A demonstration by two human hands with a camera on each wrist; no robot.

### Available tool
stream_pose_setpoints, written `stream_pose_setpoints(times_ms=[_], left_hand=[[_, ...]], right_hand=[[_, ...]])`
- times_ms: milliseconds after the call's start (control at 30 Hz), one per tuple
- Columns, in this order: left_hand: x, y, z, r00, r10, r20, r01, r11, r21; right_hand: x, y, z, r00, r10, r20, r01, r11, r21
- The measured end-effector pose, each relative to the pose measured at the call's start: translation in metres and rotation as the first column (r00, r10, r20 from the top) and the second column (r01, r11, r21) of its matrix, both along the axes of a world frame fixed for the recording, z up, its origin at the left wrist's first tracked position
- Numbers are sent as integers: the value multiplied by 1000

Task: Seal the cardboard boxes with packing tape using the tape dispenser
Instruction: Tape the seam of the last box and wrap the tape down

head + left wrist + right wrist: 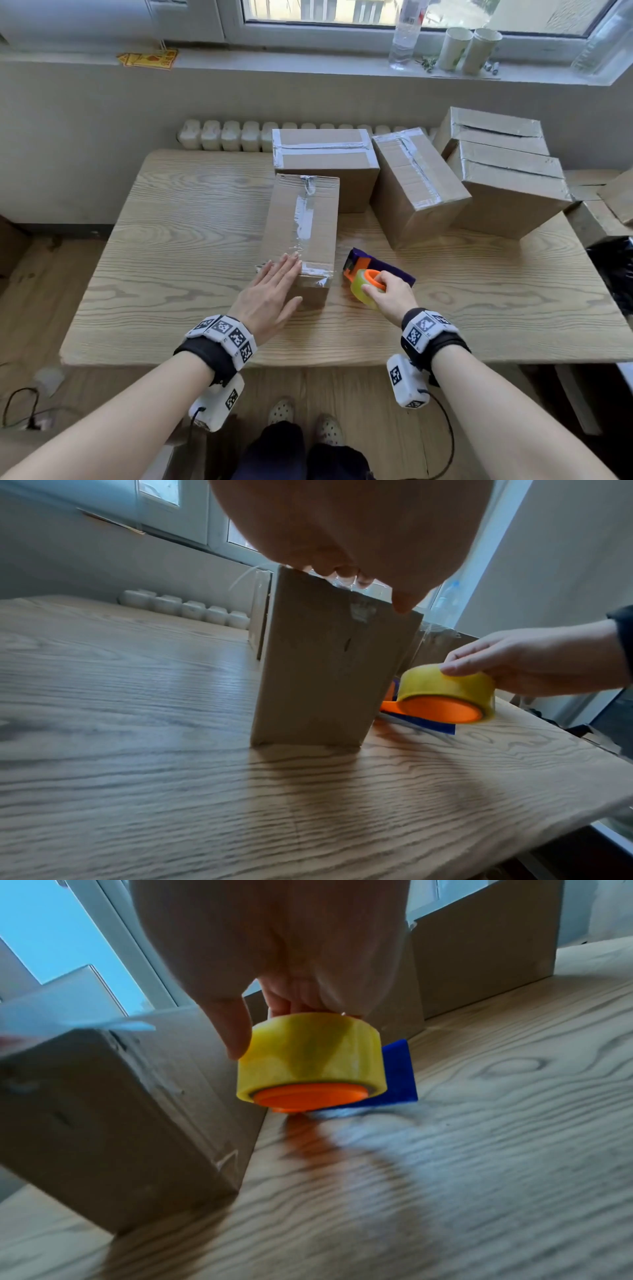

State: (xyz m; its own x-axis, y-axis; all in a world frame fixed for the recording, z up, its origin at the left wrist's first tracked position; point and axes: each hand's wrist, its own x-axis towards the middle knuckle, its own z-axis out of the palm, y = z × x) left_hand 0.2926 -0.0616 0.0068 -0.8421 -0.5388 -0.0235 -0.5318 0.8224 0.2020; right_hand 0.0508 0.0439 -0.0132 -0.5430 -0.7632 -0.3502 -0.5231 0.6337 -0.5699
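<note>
A narrow cardboard box (303, 226) stands near the middle of the wooden table (178, 240), with a clear tape strip along its top seam. My left hand (270, 294) lies flat with straight fingers on the box's near top corner (325, 653). Just right of the box, my right hand (387, 294) grips the yellowish tape roll (364, 286) of the tape dispenser (376, 267), whose orange hub and blue body touch the tabletop (308, 1064). The roll (448, 693) is tilted, with the orange hub facing down and forward.
Several taped cardboard boxes (325, 161) stand behind and to the right, one (418, 181) close to the dispenser, two stacked (507, 178) at the far right. A radiator (222, 135) sits behind the table. Bottle and paper cups (469, 49) are on the windowsill.
</note>
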Motion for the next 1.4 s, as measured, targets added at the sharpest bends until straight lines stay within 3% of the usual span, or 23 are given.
stream_pose_setpoints(times_ms=[133, 367, 567, 667, 733, 833, 933, 1100, 1400], left_hand=[[7, -4, -4, 997, 59, -42, -58, 998, 19], [8, -7, -9, 994, 84, -73, -82, 996, 31], [8, -7, -10, 989, 126, -83, -126, 992, 14], [10, -6, -8, 979, 168, -118, -159, 984, 81], [13, -4, -8, 965, 217, -147, -196, 969, 148], [16, -1, -6, 933, 306, -190, -259, 937, 235], [16, 4, -3, 892, 415, -181, -330, 870, 367], [13, 13, -3, 883, 444, -149, -336, 822, 459], [15, 12, -2, 913, 382, -142, -263, 819, 510]], right_hand=[[13, 3, -14, 993, 77, -90, -75, 997, 34], [25, 8, -34, 946, 264, -188, -199, 931, 305], [28, 6, -37, 921, 329, -211, -240, 903, 357], [32, 2, -28, 907, 325, -268, -241, 923, 301], [35, 0, -16, 921, 247, -300, -203, 964, 169], [43, 0, 1, 974, 155, -167, -177, 976, -124], [58, 6, 18, 977, 211, -17, -206, 933, -294], [80, 14, 24, 933, 336, 130, -292, 917, -270], [89, 10, 10, 904, 394, 164, -341, 898, -277]])
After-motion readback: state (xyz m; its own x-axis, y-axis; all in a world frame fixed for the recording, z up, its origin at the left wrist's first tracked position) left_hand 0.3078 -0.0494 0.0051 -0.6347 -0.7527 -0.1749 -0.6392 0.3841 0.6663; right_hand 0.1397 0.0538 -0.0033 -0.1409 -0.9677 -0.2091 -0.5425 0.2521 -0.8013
